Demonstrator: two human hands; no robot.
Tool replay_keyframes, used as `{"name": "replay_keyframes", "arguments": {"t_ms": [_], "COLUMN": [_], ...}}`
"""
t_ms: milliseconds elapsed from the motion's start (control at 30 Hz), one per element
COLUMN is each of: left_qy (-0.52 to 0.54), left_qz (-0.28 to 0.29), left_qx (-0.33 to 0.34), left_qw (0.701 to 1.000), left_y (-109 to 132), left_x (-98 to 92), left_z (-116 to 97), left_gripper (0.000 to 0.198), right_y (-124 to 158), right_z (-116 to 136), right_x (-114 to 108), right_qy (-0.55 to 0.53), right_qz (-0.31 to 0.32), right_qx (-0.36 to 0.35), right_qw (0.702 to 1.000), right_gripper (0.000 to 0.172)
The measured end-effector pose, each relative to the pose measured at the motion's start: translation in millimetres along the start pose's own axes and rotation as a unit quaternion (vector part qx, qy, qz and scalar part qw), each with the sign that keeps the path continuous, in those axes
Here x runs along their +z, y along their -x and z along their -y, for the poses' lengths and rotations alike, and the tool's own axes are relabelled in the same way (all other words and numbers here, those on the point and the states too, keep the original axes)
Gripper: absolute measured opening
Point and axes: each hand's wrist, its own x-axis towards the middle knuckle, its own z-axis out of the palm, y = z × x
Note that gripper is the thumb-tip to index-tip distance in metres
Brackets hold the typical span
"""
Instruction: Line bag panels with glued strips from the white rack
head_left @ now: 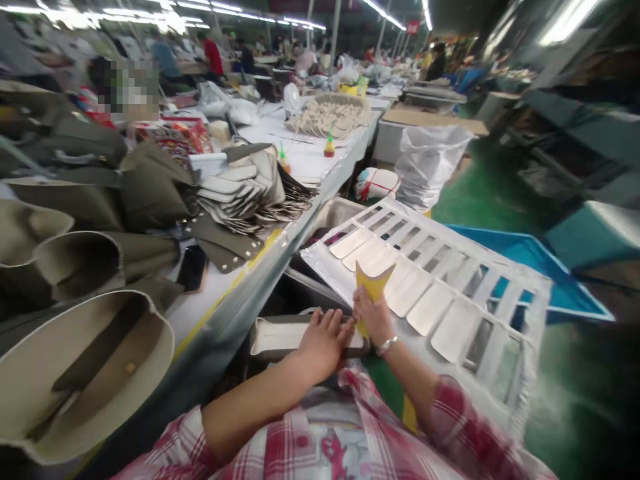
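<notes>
1. A yellow folded card (pixel 373 287) stands upright at the centre of the view, low down, gripped at its lower end by the right hand (pixel 373 319), whose fingers are closed around it (a bracelet sits on that wrist).
2. The left hand (pixel 325 340), just at 9 o'clock of the right hand, lies flat and open, fingers spread, resting on a pale flat piece (pixel 285 335) with a dark edge; it grips nothing.
3. Behind the card, from 12 to 3 o'clock, a white slatted rack (pixel 520 293) tilts away, carrying rows of pale oval insole-like pieces (pixel 423 313).
4. At 9 to 10 o'clock runs a long white counter (pixel 215 293) with a yellow edge stripe, bearing a fanned stack of pale cut pieces (pixel 245 197) and olive-grey curved leather shapes (pixel 90 267).
5. Toward 12 o'clock on the counter stands a small bottle (pixel 329 145) with a red base.
6. At 1 o'clock a white sack (pixel 430 167) stands on the green floor (pixel 480 193).
7. Plaid red sleeves fill the bottom edge.
</notes>
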Motion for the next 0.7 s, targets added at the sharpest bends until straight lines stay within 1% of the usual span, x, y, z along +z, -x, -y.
{"name": "replay_keyframes", "arguments": {"t_ms": [33, 67, 100, 133, 167, 200, 233, 267, 300, 333, 367, 433, 467, 500, 533, 600, 667, 700], "left_qy": [0.017, 0.036, 0.060, 0.091, 0.133, 0.192, 0.267, 0.344, 0.415, 0.469, 0.503, 0.523, 0.522, 0.523, 0.529, 0.545, 0.552, 0.550], "left_qz": [-0.024, -0.063, -0.113, -0.169, -0.233, -0.281, -0.308, -0.316, -0.306, -0.288, -0.268, -0.242, -0.234, -0.229, -0.224, -0.210, -0.205, -0.206], "left_qx": [0.003, -0.006, -0.031, -0.076, -0.142, -0.220, -0.289, -0.341, -0.372, -0.384, -0.383, -0.374, -0.374, -0.377, -0.381, -0.393, -0.415, -0.426], "left_qw": [1.000, 0.997, 0.991, 0.978, 0.953, 0.914, 0.866, 0.815, 0.772, 0.742, 0.727, 0.727, 0.730, 0.729, 0.725, 0.710, 0.694, 0.689], "left_y": [10.8, 25.0, 42.0, 60.4, 78.9, 95.8, 109.6, 119.4, 125.0, 126.7, 125.2, 117.5, 113.4, 110.3, 108.7, 109.8, 114.3, 116.6], "left_x": [-7.3, -14.2, -19.5, -22.4, -22.5, -19.6, -14.2, -7.1, 0.5, 7.7, 13.7, 20.8, 22.4, 23.5, 24.7, 29.2, 37.3, 42.1], "left_z": [6.6, 15.2, 25.4, 36.7, 48.5, 60.1, 70.7, 79.4, 85.8, 89.6, 91.0, 89.1, 87.2, 85.3, 83.9, 83.0, 84.0, 84.9], "left_gripper": [0.073, 0.070, 0.065, 0.059, 0.053, 0.049, 0.046, 0.045, 0.046, 0.047, 0.050, 0.054, 0.056, 0.058, 0.061, 0.064, 0.067, 0.068], "right_y": [-3.2, -6.8, -10.4, -14.0, -17.8, -21.9, -26.8, -32.3, -38.4, -44.8, -50.9, -60.2, -62.7, -63.7, -63.2, -59.7, -55.5, -54.1], "right_z": [8.6, 17.7, 26.9, 35.8, 44.0, 51.0, 56.6, 60.8, 63.6, 65.4, 66.2, 65.7, 64.5, 62.8, 60.6, 55.0, 49.5, 47.2], "right_x": [-1.4, -2.3, -2.2, -0.6, 2.8, 8.3, 15.7, 24.9, 35.3, 46.5, 57.9, 80.2, 90.8, 101.1, 111.2, 131.3, 151.6, 161.5], "right_qy": [-0.011, -0.017, -0.006, 0.021, 0.063, 0.117, 0.177, 0.242, 0.310, 0.380, 0.448, 0.552, 0.579, 0.592, 0.596, 0.596, 0.590, 0.581], "right_qz": [0.038, 0.084, 0.139, 0.211, 0.290, 0.366, 0.433, 0.487, 0.522, 0.534, 0.526, 0.488, 0.472, 0.461, 0.457, 0.438, 0.408, 0.404], "right_qx": [0.006, 0.013, 0.018, 0.031, 0.051, 0.070, 0.086, 0.094, 0.089, 0.063, 0.016, -0.096, -0.147, -0.189, -0.218, -0.257, -0.298, -0.321], "right_qw": [0.999, 0.996, 0.990, 0.977, 0.954, 0.920, 0.880, 0.834, 0.790, 0.753, 0.722, 0.669, 0.648, 0.633, 0.624, 0.622, 0.630, 0.629], "right_gripper": [0.044, 0.047, 0.049, 0.051, 0.052, 0.052, 0.050, 0.049, 0.048, 0.048, 0.048, 0.050, 0.049, 0.046, 0.041, 0.036, 0.042, 0.045]}}
